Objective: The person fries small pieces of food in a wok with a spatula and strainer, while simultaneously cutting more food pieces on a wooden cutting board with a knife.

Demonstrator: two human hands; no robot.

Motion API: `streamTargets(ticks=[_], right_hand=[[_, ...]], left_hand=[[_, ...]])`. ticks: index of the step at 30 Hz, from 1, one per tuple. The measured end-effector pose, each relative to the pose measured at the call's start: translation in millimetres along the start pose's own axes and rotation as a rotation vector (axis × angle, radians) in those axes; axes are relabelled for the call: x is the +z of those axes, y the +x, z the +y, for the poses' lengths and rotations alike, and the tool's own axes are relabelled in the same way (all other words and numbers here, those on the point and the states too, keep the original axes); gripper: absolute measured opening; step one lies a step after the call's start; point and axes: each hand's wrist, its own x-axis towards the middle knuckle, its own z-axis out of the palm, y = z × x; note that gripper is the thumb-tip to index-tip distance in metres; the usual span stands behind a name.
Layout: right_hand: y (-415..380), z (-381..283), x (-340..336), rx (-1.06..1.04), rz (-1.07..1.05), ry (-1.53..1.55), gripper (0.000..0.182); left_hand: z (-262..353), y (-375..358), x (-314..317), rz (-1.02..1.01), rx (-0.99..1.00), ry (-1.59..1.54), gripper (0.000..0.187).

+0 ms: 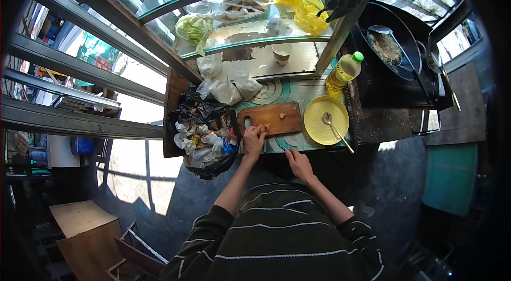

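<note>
My left hand (pixel 253 141) is over the lower left part of the wooden cutting board (pixel 287 122), its fingers closed round a small brown piece of food (pixel 264 129) whose kind I cannot make out. Another small pale-brown piece (pixel 282 116) lies apart on the board. My right hand (pixel 299 164) is at the table's front edge, below the board, with the fingers curled together; whether anything is in them is hidden. To the right of the board sits a yellow plate (pixel 314 127) with a spoon (pixel 337 133) resting across its rim.
A black rubbish bag (pixel 198 101) full of wrappers stands left of the board. Tied white plastic bags (pixel 226 92) sit behind. An oil bottle (pixel 343 73) stands behind the plate. A wok (pixel 391 41) with a ladle is at right. Glass shelves above hold cabbage (pixel 194 30).
</note>
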Motion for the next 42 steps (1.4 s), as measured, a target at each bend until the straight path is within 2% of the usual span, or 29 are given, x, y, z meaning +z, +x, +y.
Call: streamTargets(ticks=[16, 22, 24, 28, 31, 34, 36, 40, 42], right_hand=[[5.8, -11.7, -10.2, 0.041, -0.052, -0.166, 0.039], [31.9, -2.5, 1.8, -0.039, -0.097, -0.055, 0.037], [39.8, 1.9, 6.0, -0.125, -0.07, 0.063, 0.038], [53.0, -0.7, 14.5, -0.05, -0.116, 0.079, 0.039], [65.6, -6.4, 32.1, -0.141, -0.03, 0.093, 0.039], [55.7, -1.9, 34.5, -0.129, 0.051, 0.077, 0.039], [50.7, 4.3, 27.8, -0.087, 0.05, 0.093, 0.037], [49.0, -0.8, 12.6, -0.039, 0.091, 0.164, 0.036], [55.7, -6.8, 7.2, -0.138, 0.284, 0.181, 0.034]], left_hand=[[2.0, 0.3, -1.8, 0.0, 0.011, -0.027, 0.032], [1.0, 1.6, -1.6, -0.003, 0.017, -0.023, 0.032], [0.8, 2.6, -2.3, -0.004, 0.025, -0.019, 0.032], [5.4, 1.3, -1.9, -0.012, 0.036, -0.009, 0.032], [-0.2, 1.5, -0.4, 0.028, 0.056, -0.014, 0.032], [-2.8, 6.8, -0.4, 0.075, 0.053, -0.041, 0.031], [-3.7, 7.7, 2.0, 0.006, -0.077, -0.041, 0.031], [-8.5, 11.9, 10.3, 0.03, -0.027, 0.002, 0.036], [-2.9, 15.2, 7.8, -0.006, 0.043, 0.095, 0.04]])
